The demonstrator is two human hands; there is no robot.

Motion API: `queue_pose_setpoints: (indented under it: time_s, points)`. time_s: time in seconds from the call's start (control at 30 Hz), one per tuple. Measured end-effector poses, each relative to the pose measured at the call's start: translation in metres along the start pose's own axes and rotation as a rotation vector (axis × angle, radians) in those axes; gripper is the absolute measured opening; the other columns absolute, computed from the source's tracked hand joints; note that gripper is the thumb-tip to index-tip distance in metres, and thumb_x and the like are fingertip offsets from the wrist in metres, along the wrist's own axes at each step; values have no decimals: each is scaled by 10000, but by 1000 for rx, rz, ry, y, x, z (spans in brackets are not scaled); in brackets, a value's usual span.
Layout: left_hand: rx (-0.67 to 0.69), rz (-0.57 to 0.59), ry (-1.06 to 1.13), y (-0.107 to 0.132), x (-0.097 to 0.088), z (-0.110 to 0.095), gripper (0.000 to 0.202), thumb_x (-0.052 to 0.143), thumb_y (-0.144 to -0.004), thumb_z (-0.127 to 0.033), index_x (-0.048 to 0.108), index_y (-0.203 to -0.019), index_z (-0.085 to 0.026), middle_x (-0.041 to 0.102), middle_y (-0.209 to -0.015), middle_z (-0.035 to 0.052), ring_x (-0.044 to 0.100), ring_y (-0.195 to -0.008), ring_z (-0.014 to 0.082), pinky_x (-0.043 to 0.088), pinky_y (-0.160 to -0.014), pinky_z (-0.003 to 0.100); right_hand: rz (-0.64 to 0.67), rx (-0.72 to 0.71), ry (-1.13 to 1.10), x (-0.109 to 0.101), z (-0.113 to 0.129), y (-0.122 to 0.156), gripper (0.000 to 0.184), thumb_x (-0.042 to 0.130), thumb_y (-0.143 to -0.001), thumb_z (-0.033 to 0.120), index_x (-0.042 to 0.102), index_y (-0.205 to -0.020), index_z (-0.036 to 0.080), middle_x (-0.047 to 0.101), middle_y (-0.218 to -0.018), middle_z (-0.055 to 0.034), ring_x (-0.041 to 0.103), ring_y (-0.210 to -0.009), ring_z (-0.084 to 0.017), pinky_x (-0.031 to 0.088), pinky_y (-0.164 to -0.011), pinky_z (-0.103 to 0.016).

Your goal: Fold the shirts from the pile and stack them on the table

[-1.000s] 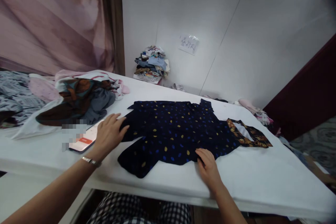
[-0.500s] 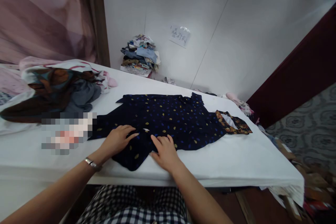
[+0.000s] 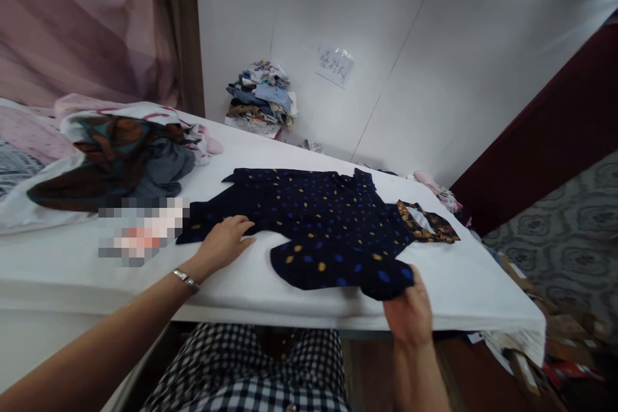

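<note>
A dark navy shirt with blue and yellow spots lies spread on the white table. My left hand rests flat on the shirt's near left part, fingers stretched out, a bracelet on the wrist. My right hand is at the table's front edge and pinches the end of the shirt's near sleeve, which is pulled out to the right. A brown patterned collar piece shows at the shirt's right end.
A heap of mixed clothes lies on the table's left part, with a blurred flat item beside it. A pile of folded clothes stands by the back wall. More fabric hangs off the far right edge.
My right hand has left the middle of the shirt, taken the near sleeve and drawn it right to the table's front edge. My left hand has stayed on the left part.
</note>
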State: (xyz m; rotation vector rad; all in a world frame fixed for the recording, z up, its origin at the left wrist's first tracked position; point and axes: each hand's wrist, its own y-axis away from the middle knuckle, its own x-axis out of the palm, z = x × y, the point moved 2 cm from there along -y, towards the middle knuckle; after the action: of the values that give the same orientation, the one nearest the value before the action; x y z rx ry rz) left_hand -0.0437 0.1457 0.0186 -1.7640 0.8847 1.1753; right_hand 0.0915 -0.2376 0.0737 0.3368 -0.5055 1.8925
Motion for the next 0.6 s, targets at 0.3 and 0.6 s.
queue_pose_setpoints:
  time_s: [0.3,0.6]
  points:
    - [72,47,-199,-4,-20,-10,336,369,-850,-185,681,-968,-143,661,-965,114,595,-933,270,435,-794,402,-374,-194,-98,-63,57,1,200,652,-714,267,675,-911,241,716,-898,21,666,-867,-142,491,-895,-327]
    - [255,8,-22,39,-12,22,400,345,-818,-285,707,-965,-201,702,-1018,83,634,-965,225,473,-899,371,-520,-199,-167,-93,63,15,209,579,-686,323,657,-862,245,671,-831,5,640,-770,-196,529,-711,-380]
